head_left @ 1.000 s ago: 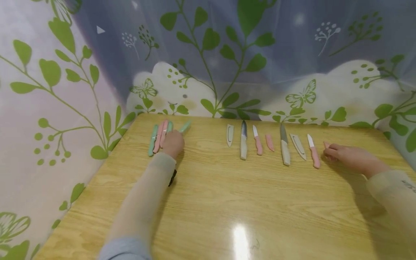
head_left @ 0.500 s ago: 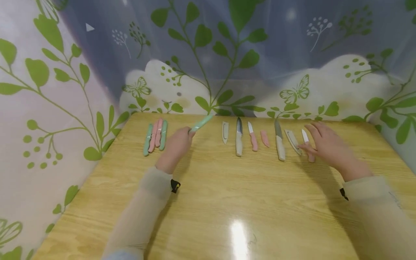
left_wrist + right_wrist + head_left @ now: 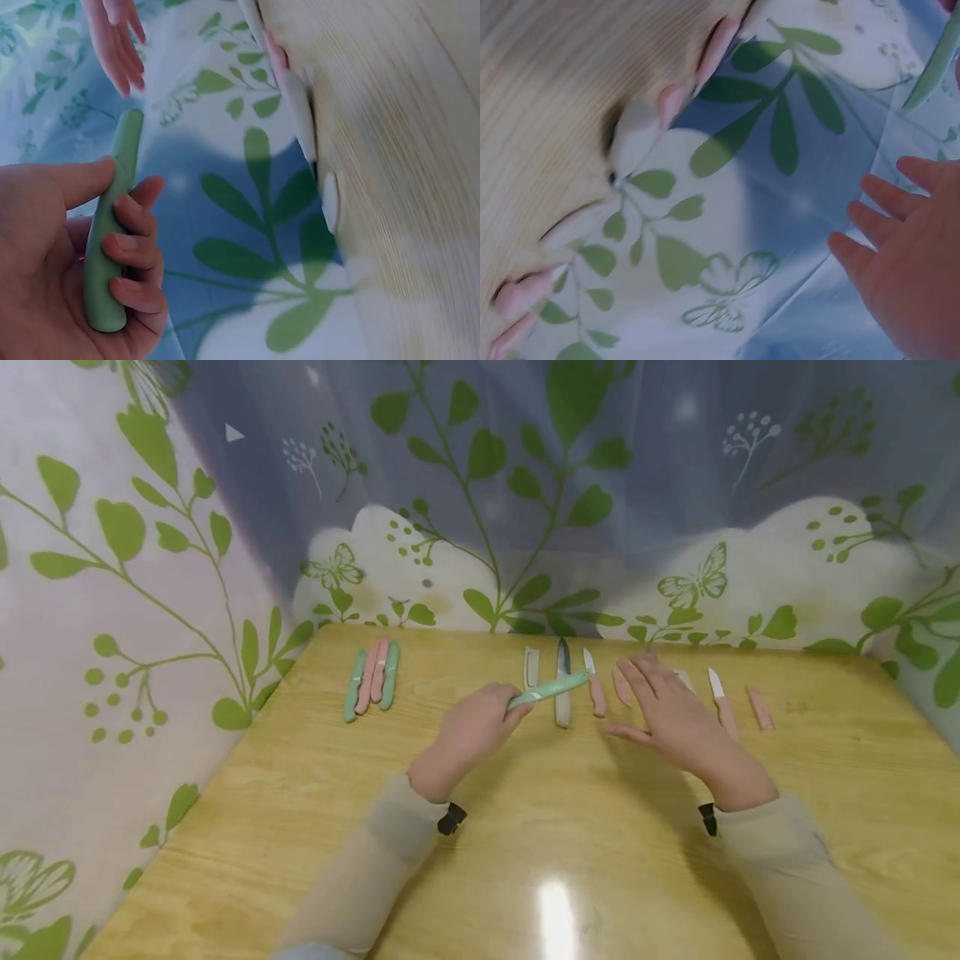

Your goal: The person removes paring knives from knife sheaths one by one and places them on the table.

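Observation:
In the head view my left hand (image 3: 476,727) grips a green sheathed knife (image 3: 551,690) above the table, its far end pointing right. The left wrist view shows fingers and thumb wrapped round the green handle (image 3: 105,259). My right hand (image 3: 678,718) hovers with fingers spread and holds nothing; the right wrist view shows the same hand (image 3: 915,255) with straight fingers. Below the green knife lie a cream-handled knife (image 3: 562,708) and a cream sheath (image 3: 532,665). A pink-handled knife (image 3: 597,695) and a pink sheath (image 3: 622,687) lie between the hands. My right hand mostly hides another cream knife and sheath.
At the table's back left lie several sheathed knives side by side, among them a green one (image 3: 354,688) and a pink one (image 3: 367,680). Farther right are another pink knife (image 3: 724,710) and pink sheath (image 3: 761,708). A leaf-patterned curtain (image 3: 450,568) backs the wooden table (image 3: 480,860).
My left hand has carried the green knife rightward from the left group to mid-table. My right hand has let go of the far-right pink sheath and moved left, fingers spread.

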Demonstrator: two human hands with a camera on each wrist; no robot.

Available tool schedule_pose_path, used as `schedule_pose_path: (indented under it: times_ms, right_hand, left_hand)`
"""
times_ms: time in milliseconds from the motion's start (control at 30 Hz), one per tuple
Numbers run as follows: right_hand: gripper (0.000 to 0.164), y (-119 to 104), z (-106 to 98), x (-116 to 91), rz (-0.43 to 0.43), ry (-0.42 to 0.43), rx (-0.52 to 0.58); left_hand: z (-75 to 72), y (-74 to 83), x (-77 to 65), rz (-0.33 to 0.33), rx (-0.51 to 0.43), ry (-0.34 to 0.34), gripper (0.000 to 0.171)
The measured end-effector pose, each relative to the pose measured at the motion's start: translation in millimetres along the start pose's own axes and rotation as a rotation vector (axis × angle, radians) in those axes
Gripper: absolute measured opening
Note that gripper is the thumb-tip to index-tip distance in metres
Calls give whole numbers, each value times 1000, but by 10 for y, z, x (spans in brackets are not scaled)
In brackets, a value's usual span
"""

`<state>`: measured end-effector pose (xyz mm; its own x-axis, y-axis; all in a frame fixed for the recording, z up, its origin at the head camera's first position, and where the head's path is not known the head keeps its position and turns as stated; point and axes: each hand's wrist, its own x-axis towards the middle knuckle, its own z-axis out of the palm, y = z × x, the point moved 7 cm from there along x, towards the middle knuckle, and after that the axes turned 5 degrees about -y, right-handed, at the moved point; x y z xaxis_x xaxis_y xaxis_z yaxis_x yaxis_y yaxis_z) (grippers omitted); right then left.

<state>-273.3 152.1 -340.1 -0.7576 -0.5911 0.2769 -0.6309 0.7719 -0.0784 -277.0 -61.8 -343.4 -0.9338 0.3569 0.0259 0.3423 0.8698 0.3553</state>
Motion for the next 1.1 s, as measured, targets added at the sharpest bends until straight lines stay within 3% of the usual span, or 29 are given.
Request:
schedule_pose_path:
  times_ms: [200,500,700,933,1100]
  right_hand:
    - [85,-161,39,25,-32,-1,-63]
    - [89,-374,122,8,-106,-24,-33]
    - [68,-504,130,13,-155,-46,-52]
    - [49,-525,76,-35,-212,79,-66]
    - [42,-477,45,-77,-213,91,-38]
  left_hand:
    - [81,174,-53,62,51,-18,33]
    - [187,299,-166,156,91,-12,30]
    - [234,383,-163,194,73,-24,33]
    - [343,464,-122,240,6,-89,38]
    - [387,527,-87,270,9,-87,36]
